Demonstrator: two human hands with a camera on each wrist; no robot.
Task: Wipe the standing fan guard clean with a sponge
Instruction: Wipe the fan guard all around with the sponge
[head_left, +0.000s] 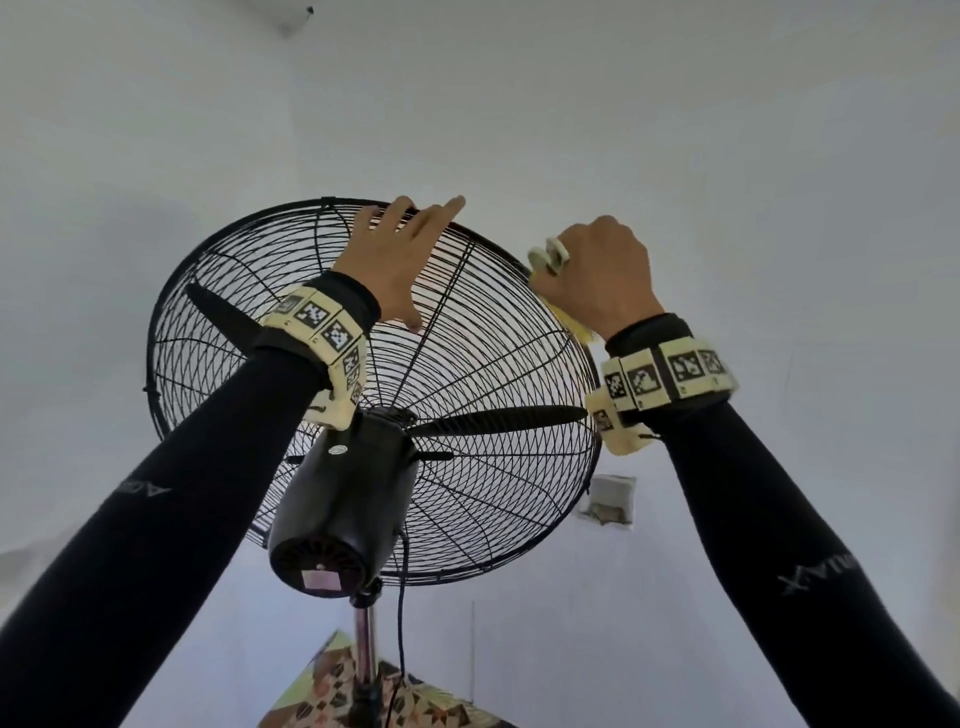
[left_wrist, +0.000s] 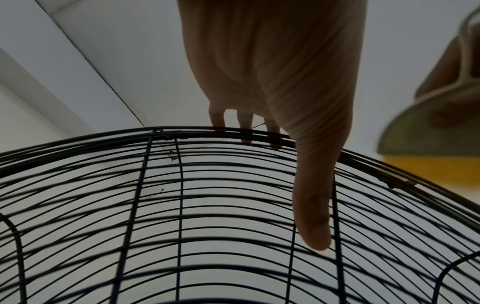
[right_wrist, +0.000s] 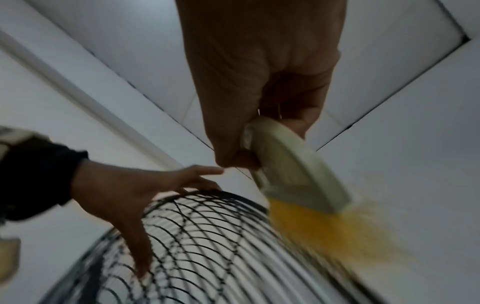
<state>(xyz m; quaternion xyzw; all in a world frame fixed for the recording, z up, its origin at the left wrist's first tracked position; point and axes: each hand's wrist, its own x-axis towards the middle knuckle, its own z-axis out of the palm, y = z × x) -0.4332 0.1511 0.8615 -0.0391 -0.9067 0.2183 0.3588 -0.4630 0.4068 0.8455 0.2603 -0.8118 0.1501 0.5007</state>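
Observation:
I face the back of the black wire fan guard (head_left: 493, 364), tilted above me. My left hand (head_left: 400, 254) rests on its top rim, fingers laid over the edge and thumb (left_wrist: 314, 205) flat on the rear wires (left_wrist: 155, 185). My right hand (head_left: 602, 275) grips the cream handle of a brush (head_left: 548, 254) instead of a sponge. Its yellow bristles (right_wrist: 324, 230) press on the guard's upper right rim (right_wrist: 207, 236) and look motion-blurred. The brush (left_wrist: 420, 133) also shows at the right edge of the left wrist view. The left hand (right_wrist: 116, 195) lies spread beside my right hand (right_wrist: 259, 72).
The black motor housing (head_left: 343, 504) juts toward me below my left wrist, on a chrome pole (head_left: 363, 649) with a dangling cord (head_left: 400, 623). Dark blades (head_left: 498, 415) sit inside the guard. A patterned surface (head_left: 415, 701) lies below. A wall box (head_left: 610, 499) sits right of the fan.

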